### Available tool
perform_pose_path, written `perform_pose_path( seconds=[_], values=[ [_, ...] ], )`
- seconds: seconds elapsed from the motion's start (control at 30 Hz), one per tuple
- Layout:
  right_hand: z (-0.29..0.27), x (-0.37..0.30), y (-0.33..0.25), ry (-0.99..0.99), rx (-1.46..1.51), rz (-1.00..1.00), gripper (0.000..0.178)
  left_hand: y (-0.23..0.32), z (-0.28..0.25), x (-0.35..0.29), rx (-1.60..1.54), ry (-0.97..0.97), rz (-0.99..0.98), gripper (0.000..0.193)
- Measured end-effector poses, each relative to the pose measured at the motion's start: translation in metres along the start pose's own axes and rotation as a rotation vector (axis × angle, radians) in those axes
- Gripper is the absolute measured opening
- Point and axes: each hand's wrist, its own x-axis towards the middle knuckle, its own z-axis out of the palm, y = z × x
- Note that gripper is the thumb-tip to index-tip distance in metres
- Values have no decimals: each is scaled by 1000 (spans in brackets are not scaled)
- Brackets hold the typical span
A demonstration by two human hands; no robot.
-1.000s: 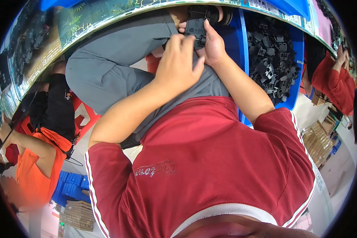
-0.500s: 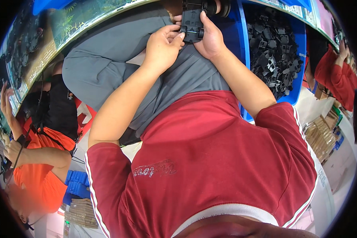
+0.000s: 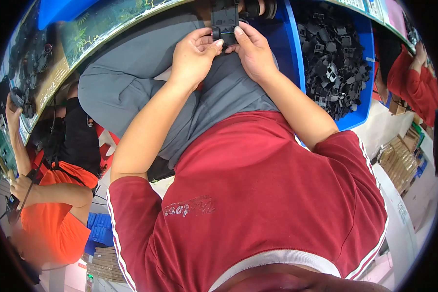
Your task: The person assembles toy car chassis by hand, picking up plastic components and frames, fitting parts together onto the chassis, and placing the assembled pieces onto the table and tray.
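Note:
A black plastic chassis-like piece [image 3: 225,18] is at the top of the view, above my lap, with a thin metal rod across its near end. My left hand [image 3: 193,57] pinches its near left corner between thumb and fingers. From the other side, my right hand [image 3: 256,54] grips the near right corner, its thumb on top. Small dark round parts sit at the rod's ends, partly covered by my fingertips. The far end of the piece runs up to the picture's edge.
To my right stands a blue bin [image 3: 362,109] heaped with small black plastic parts [image 3: 328,63]. A glossy-topped workbench [image 3: 102,31] curves along the upper left. At the left, a co-worker in orange [image 3: 56,219] has a hand on a black part; another in red [image 3: 413,78] is at far right.
The black piece has shifted slightly left. My right hand has moved from along its side to its near corner, fingers now curled in. The co-worker's raised hand at left now holds a black part.

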Motion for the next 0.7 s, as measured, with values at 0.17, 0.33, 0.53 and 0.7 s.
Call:
perform_pose_path(
  seconds=[0.17, 0.33, 0.53, 0.7],
  values=[
    [0, -8, -15, -113, 112, -33, 40, 3, 1, 1, -22, 1, 17, 47],
    [1, -7, -13, -78, 158, -42, 40, 1, 0, 3, -84, -28, 9, 49],
    [-3, -2, -7, -73, 127, -15, 37, -4, -1, 5, 5, -9, 19, 59],
    [-4, -6, -5, -69, 84, -6, 37, -7, 6, 4, 185, 12, 291, 74]
  ],
)
